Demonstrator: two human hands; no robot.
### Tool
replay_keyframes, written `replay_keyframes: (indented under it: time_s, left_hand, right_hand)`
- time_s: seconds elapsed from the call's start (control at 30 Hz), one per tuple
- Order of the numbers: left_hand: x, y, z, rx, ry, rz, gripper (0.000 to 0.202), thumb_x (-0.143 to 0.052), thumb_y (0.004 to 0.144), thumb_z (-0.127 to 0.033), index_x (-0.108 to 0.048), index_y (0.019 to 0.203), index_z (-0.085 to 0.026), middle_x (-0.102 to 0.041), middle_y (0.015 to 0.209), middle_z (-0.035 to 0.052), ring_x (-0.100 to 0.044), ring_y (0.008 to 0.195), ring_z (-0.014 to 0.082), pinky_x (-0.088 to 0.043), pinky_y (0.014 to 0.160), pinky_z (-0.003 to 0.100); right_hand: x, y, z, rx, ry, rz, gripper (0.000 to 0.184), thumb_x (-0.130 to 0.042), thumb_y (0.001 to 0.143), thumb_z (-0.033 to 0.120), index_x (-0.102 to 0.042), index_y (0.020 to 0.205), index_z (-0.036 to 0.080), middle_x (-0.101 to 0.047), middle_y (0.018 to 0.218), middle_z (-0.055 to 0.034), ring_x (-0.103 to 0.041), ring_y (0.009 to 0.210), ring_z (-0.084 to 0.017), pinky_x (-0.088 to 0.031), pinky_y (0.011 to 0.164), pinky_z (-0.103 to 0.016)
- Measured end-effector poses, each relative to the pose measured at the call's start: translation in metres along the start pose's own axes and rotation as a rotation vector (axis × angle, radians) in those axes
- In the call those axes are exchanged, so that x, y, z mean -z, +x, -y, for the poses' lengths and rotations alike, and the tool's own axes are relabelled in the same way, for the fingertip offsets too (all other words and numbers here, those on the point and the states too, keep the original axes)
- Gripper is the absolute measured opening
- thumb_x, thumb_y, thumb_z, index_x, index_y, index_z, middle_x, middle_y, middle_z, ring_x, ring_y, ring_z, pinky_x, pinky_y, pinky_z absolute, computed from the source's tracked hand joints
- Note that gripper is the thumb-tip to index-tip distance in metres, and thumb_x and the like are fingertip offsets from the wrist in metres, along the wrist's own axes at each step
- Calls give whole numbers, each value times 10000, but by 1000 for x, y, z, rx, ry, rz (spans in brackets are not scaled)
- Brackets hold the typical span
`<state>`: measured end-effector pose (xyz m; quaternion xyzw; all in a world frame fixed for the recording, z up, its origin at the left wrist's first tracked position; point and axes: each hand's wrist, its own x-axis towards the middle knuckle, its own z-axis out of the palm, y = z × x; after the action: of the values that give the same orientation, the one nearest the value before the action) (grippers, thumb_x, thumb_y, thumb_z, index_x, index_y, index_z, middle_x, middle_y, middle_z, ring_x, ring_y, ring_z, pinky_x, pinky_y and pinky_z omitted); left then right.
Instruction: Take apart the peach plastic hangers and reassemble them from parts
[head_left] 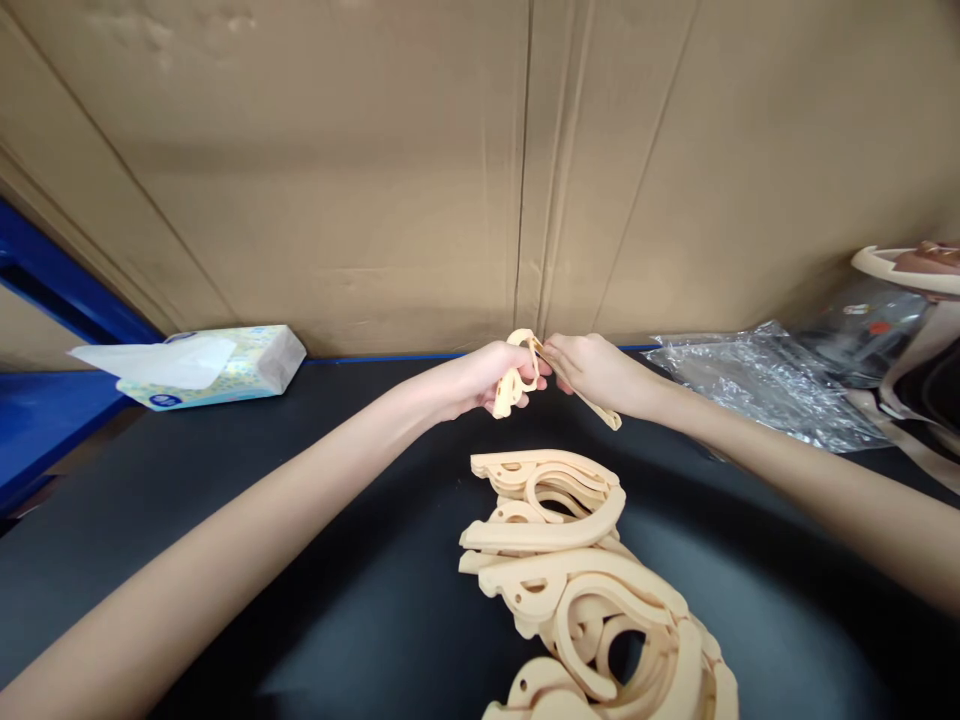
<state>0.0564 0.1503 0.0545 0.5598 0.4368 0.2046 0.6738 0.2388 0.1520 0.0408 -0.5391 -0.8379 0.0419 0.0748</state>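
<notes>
Centre: left hand (480, 382) and right hand (598, 372) meet over the surface (337, 520), hanger piece (516, 385) between them. From there: pile of hanger pieces (570, 560) at 6 o'clock, tissue pack (225, 367) at 10, plastic bag (750, 385) at 3, all on the surface. Cardboard wall (375, 180) behind at 12.

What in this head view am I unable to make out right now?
Head view: whether the beige part in the left hand joins the thin strip in the right hand; fingers cover where they meet.
Head view: near end of the pile of beige parts, cut by the bottom edge and blurred.
Head view: cream object at right, cut by the edge.
Head view: tissue pack print, too small.
</notes>
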Motion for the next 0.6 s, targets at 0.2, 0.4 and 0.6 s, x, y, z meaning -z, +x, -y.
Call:
replay_keyframes:
  time_s: [0.2, 0.4, 0.6]
  left_hand:
    - [12, -10, 3, 27, 78, -83, 167, -651, 777, -278, -528, 747, -170, -484, 717, -13, -421, 480, 67, -235, 359, 167]
    - [4, 2, 11, 36, 50, -236, 467, -565, 838, -638, -470, 763, -188, -537, 756, -3, -443, 487, 73, -295, 407, 192]
    - [19, -1, 19, 48, 19, -280, 497, -587, 814, -671, -482, 792, -186, -557, 744, -10, -448, 469, 73, -284, 410, 197]
  right_hand:
    - [-6, -5, -37, -249, -175, -33, 317, -296, 978, 170, -596, 1023, 79, -731, 806, -176, -693, 713, -255, -407, 617, -299]
    - [-20, -13, -32, -326, -335, -37, 320, -367, 979, 300, -541, 1147, 90, -732, 851, -192, -705, 796, -326, -365, 579, -323]
    - [10, -58, -33, -373, -501, -224, 388, -368, 985, 476, -578, 1077, 164, -721, 883, -168, -678, 773, -313, -265, 516, -306]
